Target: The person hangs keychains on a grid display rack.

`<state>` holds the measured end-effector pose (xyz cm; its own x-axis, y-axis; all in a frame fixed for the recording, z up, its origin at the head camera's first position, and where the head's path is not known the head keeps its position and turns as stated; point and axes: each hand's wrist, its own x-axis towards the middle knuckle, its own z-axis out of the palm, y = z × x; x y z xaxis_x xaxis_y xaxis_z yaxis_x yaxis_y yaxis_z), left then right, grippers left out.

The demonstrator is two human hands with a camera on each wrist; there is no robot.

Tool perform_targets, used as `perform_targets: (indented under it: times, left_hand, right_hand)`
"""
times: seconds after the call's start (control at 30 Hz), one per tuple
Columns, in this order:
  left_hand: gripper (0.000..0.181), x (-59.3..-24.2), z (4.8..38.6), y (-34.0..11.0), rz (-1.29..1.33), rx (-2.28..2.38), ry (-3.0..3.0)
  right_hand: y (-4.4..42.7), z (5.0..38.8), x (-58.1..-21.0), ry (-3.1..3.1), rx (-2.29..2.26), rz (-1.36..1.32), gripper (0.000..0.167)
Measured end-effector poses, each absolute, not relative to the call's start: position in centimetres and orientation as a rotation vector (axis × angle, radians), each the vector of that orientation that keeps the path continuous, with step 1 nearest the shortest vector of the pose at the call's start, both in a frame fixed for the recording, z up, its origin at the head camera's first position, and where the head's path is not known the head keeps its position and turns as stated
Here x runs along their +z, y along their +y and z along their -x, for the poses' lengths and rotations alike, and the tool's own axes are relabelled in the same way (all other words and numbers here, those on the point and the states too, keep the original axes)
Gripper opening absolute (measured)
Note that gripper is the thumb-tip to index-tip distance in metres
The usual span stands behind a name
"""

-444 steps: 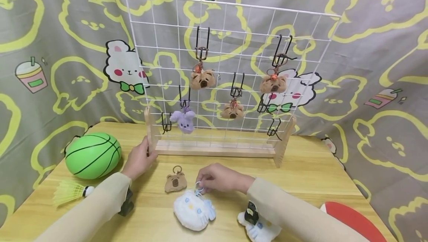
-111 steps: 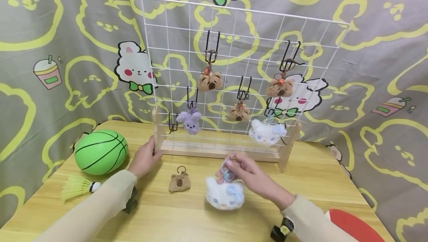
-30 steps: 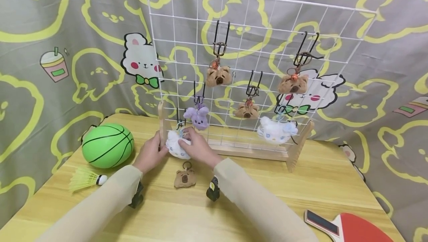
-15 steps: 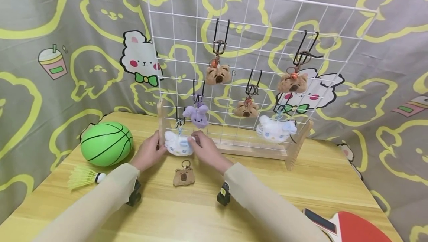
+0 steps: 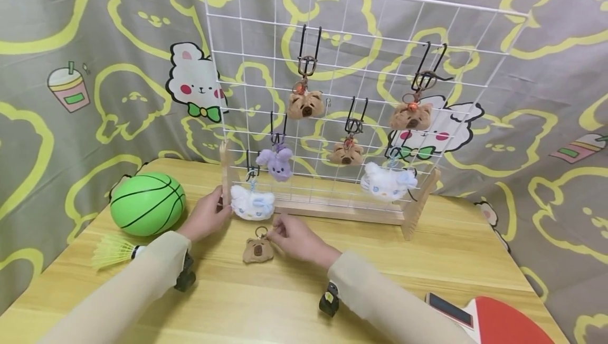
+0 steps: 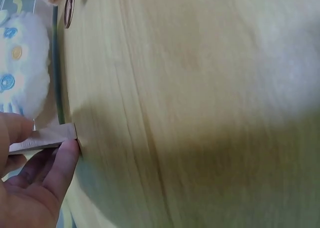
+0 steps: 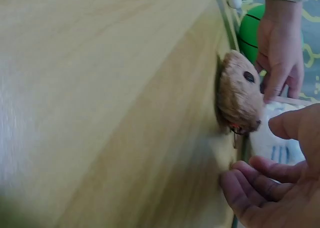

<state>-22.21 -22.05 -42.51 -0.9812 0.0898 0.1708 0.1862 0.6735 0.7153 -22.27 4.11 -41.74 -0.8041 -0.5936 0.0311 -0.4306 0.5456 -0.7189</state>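
Observation:
My left hand (image 5: 206,218) pinches the left wooden upright (image 5: 225,175) of a white wire grid rack; the left wrist view shows thumb and fingers (image 6: 64,163) on either side of the wood. A brown bear plush keychain (image 5: 258,250) lies on the table with its metal ring toward the rack. Just right of that ring is my right hand (image 5: 301,238). In the right wrist view, its thumb (image 7: 287,125) and fingers are apart, holding nothing, close to the bear plush (image 7: 240,90). Behind, a white kitty plush keychain (image 5: 253,206) hangs from the lower left hook.
Also on the rack hang a purple bunny plush (image 5: 277,163), several brown bear plushes and a second white kitty plush (image 5: 387,183). A green ball (image 5: 148,204) and a yellow shuttlecock (image 5: 114,251) sit at left, a red paddle (image 5: 508,323) at front right.
The white kitty plush went from the table to the lower left hook, and my right hand let go of it. That hand then moved down toward the bear plush. My left hand stays on the upright.

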Motion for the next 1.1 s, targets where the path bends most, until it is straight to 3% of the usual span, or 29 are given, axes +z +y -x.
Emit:
perform_targets:
  times: [0.3, 0.9, 1.1]
  left_hand:
    - [0.044, -42.2, 21.8, -22.7, 0.172, -1.354, -2.800]
    - [0.056, -42.2, 21.9, -22.5, -0.012, -1.348, -2.778]
    - [0.061, -42.4, 22.2, -22.4, -0.048, -1.295, -2.788]
  right_hand:
    - [2.6, 22.8, -42.5, 2.614, -1.067, 0.811, 0.017]
    - [0.6, 22.5, -42.9, 2.766, -0.917, 0.654, 0.009]
    - [0.4, 22.7, -42.9, 2.760, -0.950, 0.597, 0.016]
